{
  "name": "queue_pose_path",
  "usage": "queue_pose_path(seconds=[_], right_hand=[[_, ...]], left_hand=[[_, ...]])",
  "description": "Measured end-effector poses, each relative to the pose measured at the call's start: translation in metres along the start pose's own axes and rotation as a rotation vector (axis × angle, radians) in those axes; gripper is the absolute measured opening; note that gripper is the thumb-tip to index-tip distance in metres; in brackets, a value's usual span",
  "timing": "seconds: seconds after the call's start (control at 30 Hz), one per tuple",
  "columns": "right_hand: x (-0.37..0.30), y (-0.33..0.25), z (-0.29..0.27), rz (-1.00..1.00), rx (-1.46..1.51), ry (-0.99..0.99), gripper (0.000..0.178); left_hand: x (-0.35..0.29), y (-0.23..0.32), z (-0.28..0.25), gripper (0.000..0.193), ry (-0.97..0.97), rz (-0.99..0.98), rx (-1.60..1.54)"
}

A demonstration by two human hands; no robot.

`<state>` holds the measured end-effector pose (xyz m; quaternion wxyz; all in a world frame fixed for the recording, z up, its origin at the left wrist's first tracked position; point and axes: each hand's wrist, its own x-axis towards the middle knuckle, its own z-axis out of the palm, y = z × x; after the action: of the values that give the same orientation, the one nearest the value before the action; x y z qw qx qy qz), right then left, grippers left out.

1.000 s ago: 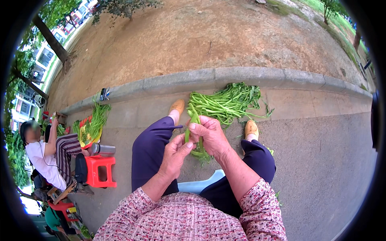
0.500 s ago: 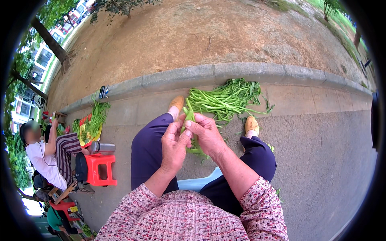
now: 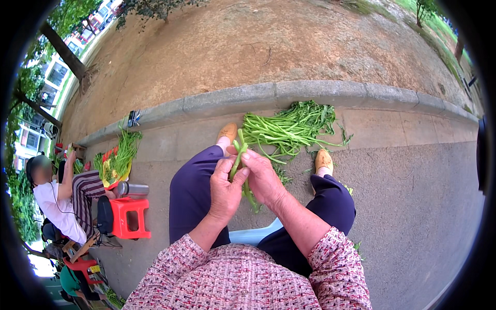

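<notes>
Both of my hands meet between my knees, their fingers closed on a few green vegetable stems [image 3: 241,148]. My left hand [image 3: 224,192] pinches the stems from the left. My right hand [image 3: 263,180] grips them from the right, its thumb and fingertips close to my left thumb. The stem tips stick up above my fingers, and a thin leafy end hangs below between my palms. My fingers hide the middle of the stems. Past my hands, a pile of long green leafy stems [image 3: 287,129] lies on the ground between my shoes, against the curb.
A light blue stool [image 3: 254,236] is under me. To the left stand a red plastic stool [image 3: 130,219] and a steel flask [image 3: 133,189]. A seated person [image 3: 59,204] is there beside more greens [image 3: 125,152]. A stone curb [image 3: 320,93] borders bare soil.
My hands have shifted slightly, and the stems now stand more upright, crossing at their tips. Less of the lower leafy end shows beneath my hands. The pile has not moved.
</notes>
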<state>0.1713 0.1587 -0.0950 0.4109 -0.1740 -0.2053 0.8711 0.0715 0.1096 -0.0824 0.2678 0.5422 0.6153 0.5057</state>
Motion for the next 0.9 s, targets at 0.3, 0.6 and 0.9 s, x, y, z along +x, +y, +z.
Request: queue_pose_path(seconds=[0.3,0.6,0.9], right_hand=[[0.001,0.007,-0.006,-0.024,-0.048,0.087,0.027],[-0.003,0.004,-0.001,-0.121,-0.286,0.154,0.021],[-0.005,0.007,-0.002,-0.148,-0.353,0.057,0.011]], left_hand=[[0.002,0.018,-0.005,0.006,-0.009,-0.374,-0.361],[0.006,0.021,-0.016,0.012,0.042,-0.402,-0.445],[0.008,0.026,-0.021,0.013,0.060,-0.378,-0.390]])
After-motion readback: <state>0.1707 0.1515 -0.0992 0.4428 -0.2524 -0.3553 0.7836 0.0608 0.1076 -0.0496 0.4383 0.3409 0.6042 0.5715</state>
